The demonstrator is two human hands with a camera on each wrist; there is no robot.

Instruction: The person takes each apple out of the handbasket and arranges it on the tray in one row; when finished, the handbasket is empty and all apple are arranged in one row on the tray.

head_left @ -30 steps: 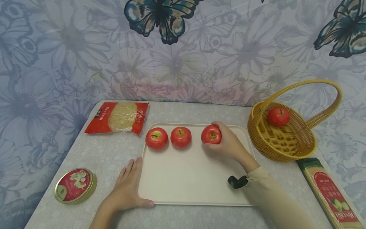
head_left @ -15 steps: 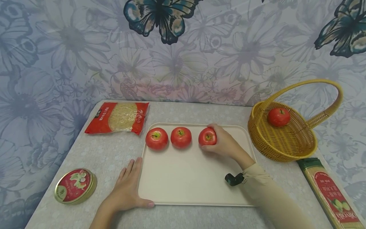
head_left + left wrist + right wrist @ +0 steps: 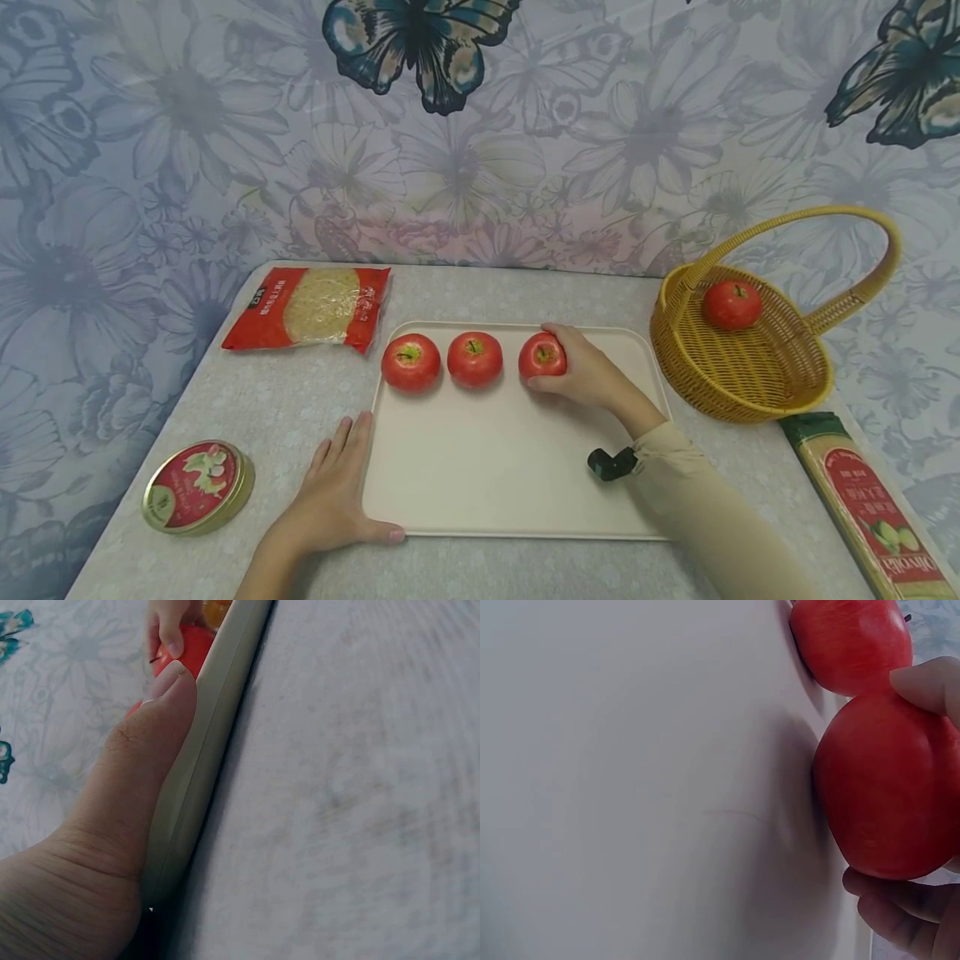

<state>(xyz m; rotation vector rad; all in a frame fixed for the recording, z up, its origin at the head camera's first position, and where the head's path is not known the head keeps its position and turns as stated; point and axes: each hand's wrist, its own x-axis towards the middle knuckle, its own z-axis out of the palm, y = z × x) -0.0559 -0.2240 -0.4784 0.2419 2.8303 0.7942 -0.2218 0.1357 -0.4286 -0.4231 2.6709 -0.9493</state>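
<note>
Table carried a cream tray at centre, and a wicker basket stood just beside it on my right. My left hand lay flat on the table, fingers straight and together, thumb pressed along the tray's near-left rim. My right hand curled round the third apple, fingers over its top and thumb beneath; the apple sat on the tray's far part, in line with two apples already set down to its left. One apple in basket was untouched. Judged progress: three of four apples on the tray, the third not yet released, one left. Also present: noodle packet, round tin, pasta box.
</note>
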